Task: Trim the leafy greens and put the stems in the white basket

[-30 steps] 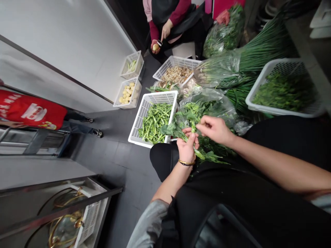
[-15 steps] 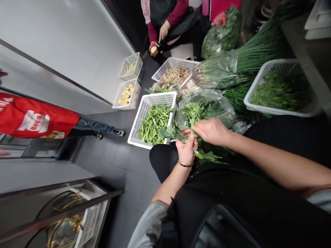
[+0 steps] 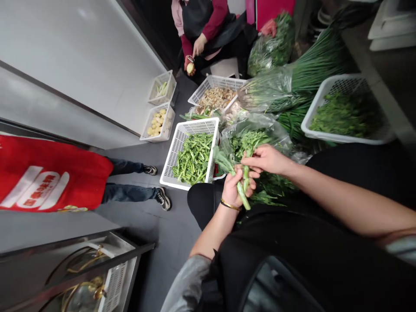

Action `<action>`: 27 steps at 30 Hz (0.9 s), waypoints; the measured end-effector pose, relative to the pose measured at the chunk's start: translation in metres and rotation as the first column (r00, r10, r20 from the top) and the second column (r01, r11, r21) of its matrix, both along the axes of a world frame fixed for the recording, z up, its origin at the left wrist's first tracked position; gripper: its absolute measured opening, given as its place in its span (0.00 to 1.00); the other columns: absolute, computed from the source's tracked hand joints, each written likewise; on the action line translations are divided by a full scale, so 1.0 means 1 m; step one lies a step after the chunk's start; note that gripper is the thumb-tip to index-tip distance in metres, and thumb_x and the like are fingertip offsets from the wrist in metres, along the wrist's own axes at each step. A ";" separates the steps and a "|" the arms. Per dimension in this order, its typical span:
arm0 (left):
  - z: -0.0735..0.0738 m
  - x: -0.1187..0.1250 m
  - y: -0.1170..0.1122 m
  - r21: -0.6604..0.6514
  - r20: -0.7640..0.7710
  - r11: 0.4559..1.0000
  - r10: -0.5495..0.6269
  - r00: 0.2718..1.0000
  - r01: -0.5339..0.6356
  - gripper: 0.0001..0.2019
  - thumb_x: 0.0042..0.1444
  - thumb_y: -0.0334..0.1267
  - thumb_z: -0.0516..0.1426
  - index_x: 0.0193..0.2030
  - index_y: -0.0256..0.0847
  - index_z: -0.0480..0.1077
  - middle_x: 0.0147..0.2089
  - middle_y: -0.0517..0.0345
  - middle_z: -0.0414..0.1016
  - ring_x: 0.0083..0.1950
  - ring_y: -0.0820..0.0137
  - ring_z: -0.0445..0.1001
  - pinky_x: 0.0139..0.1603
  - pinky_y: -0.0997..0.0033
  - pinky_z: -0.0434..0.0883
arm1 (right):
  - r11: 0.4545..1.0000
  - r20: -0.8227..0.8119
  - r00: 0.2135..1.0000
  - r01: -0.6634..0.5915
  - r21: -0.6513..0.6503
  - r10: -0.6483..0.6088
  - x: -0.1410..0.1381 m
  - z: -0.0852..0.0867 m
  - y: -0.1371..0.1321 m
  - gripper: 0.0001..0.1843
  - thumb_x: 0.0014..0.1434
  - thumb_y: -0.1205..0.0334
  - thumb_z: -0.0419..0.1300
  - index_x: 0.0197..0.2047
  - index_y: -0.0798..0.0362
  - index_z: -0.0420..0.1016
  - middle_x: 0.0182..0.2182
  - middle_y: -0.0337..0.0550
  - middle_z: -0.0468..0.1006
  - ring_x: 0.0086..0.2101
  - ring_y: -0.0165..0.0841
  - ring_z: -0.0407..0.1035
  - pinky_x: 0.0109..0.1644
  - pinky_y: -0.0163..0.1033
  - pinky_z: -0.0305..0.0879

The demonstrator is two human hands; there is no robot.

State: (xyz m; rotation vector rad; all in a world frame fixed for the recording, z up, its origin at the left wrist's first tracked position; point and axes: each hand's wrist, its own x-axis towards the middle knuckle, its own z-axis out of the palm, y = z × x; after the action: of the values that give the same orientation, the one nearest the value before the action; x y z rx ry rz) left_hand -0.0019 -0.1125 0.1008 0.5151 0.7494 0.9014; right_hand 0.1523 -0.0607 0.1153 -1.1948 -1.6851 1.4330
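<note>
Head view, left hand (image 3: 232, 190) clasping green stalk (image 3: 246, 200), right hand (image 3: 266, 159) pinching its top.

This is the prep area of a commercial kitchen, where produce is sorted in bulk on the floor. Just left of the fingers (image 3: 248, 161), which pinch a green stalk (image 3: 243, 190), a white basket (image 3: 173, 149) holds trimmed stems. Beyond it stand a potato basket (image 3: 169, 126) of peeled pieces and a third basket (image 3: 199, 92) of brown trimmings. Right of the fingers lie bagged chive bundles (image 3: 312, 65) and a greens basket (image 3: 341, 139). Far beyond them a seated person (image 3: 208, 21) peels a potato (image 3: 190, 67). Well left are steel wall panels (image 3: 81, 56), a red apron (image 3: 48, 177) and a steel cabinet (image 3: 74, 245) with glass lids (image 3: 81, 288).
</note>
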 end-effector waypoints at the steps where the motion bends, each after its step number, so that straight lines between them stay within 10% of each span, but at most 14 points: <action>1: 0.000 0.002 -0.001 0.034 -0.036 0.997 0.066 0.997 -0.064 0.15 0.51 0.43 0.60 0.39 0.41 0.60 0.31 0.57 0.71 0.19 0.77 0.66 0.12 0.81 0.54 | 0.991 0.118 0.989 0.077 0.108 -0.089 -0.006 -0.002 -0.001 0.26 0.56 0.40 0.52 0.26 0.56 0.70 0.16 0.40 0.67 0.18 0.28 0.61 0.23 0.34 0.54; 4: 0.000 0.007 -0.002 0.032 -0.103 0.984 0.179 0.979 -0.176 0.19 0.47 0.42 0.64 0.37 0.43 0.57 0.27 0.65 0.66 0.16 0.81 0.60 0.12 0.83 0.52 | 0.897 0.327 0.904 0.122 0.424 -0.277 -0.014 -0.013 -0.010 0.22 0.60 0.46 0.50 0.26 0.54 0.71 0.23 0.46 0.72 0.27 0.33 0.66 0.27 0.36 0.53; 8: -0.004 0.004 0.005 -0.089 -0.071 0.972 0.210 0.975 -0.216 0.22 0.44 0.44 0.65 0.32 0.42 0.54 0.25 0.67 0.62 0.15 0.84 0.54 0.12 0.84 0.48 | 0.766 0.495 0.863 -0.248 0.594 -0.104 -0.005 -0.035 -0.035 0.17 0.63 0.55 0.47 0.29 0.52 0.72 0.27 0.45 0.74 0.28 0.32 0.66 0.27 0.36 0.51; 12: -0.003 -0.007 0.013 -0.090 -0.073 0.972 0.209 0.975 -0.215 0.19 0.48 0.44 0.63 0.33 0.42 0.54 0.26 0.66 0.63 0.15 0.84 0.53 0.13 0.84 0.48 | 0.797 0.699 0.687 -0.529 0.293 0.199 0.028 -0.059 -0.055 0.12 0.57 0.56 0.57 0.26 0.51 0.72 0.23 0.45 0.75 0.22 0.31 0.65 0.25 0.36 0.50; 15: -0.001 -0.011 0.011 -0.054 -0.043 0.992 0.109 0.993 -0.111 0.15 0.51 0.42 0.60 0.35 0.44 0.55 0.26 0.66 0.67 0.14 0.82 0.56 0.12 0.83 0.49 | 0.890 0.848 0.455 -0.454 -0.041 0.272 0.057 -0.059 -0.043 0.10 0.43 0.58 0.68 0.21 0.53 0.72 0.21 0.51 0.75 0.20 0.33 0.65 0.22 0.37 0.47; 21: 0.001 -0.005 0.004 -0.041 -0.036 0.998 -0.048 0.998 0.047 0.12 0.53 0.42 0.57 0.34 0.42 0.57 0.23 0.64 0.68 0.11 0.81 0.54 0.10 0.82 0.48 | 0.907 0.485 0.874 -0.185 0.379 -0.024 0.025 -0.012 -0.007 0.24 0.60 0.46 0.50 0.51 0.52 0.69 0.38 0.47 0.77 0.29 0.31 0.69 0.29 0.34 0.58; 27: -0.005 -0.014 0.009 0.070 -0.266 0.954 0.299 0.916 -0.291 0.19 0.48 0.48 0.62 0.35 0.42 0.56 0.20 0.67 0.68 0.11 0.79 0.58 0.10 0.83 0.52 | 0.748 0.658 0.744 -0.500 0.436 0.114 -0.007 -0.034 -0.060 0.20 0.64 0.56 0.45 0.32 0.53 0.74 0.24 0.45 0.76 0.22 0.31 0.67 0.25 0.35 0.48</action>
State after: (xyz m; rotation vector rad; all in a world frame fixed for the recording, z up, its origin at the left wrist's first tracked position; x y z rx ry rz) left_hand -0.0156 -0.1033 0.0956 0.5684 1.0892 1.1369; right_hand 0.1456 -0.1203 0.0816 -1.0571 -2.6461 0.5658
